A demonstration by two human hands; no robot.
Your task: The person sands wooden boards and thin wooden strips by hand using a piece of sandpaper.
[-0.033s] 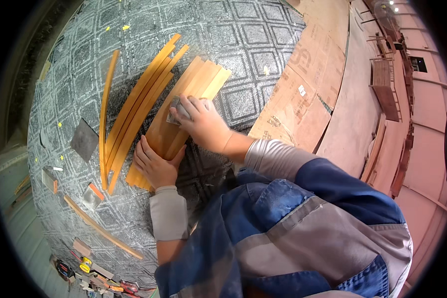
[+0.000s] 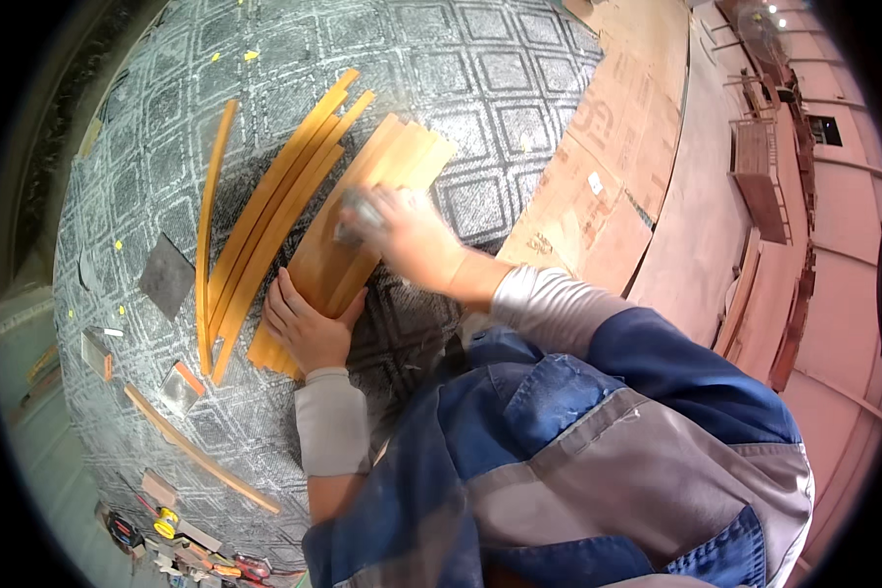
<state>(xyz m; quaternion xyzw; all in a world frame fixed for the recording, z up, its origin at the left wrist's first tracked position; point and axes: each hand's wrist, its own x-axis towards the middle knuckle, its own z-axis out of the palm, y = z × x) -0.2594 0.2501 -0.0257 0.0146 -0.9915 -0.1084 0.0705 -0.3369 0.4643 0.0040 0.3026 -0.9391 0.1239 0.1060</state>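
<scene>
A bundle of light brown wooden slats (image 2: 402, 162) lies side by side on the patterned cloth in front of me. My left hand (image 2: 309, 325) spans the near part of the bundle, fingers over its left side and thumb at its right, gripping it. Closed around a grey sanding block (image 2: 359, 214), my right hand (image 2: 414, 238) presses it on the slats' upper face, about midway along. Motion blurs that hand and the block. Several narrow curved wooden strips (image 2: 274, 211) lie just left of the bundle, apart from my hands.
Beyond them on the patterned cloth (image 2: 480, 59) are a dark square sheet (image 2: 168, 276), small blocks (image 2: 182, 386) and a thin wooden strip (image 2: 201, 451). A tape measure (image 2: 124, 531) and other tools sit at lower left. Flattened cardboard (image 2: 608, 147) covers the right side.
My right hand and the sanding block have shifted slightly and are more blurred. My left hand and the slats keep their place.
</scene>
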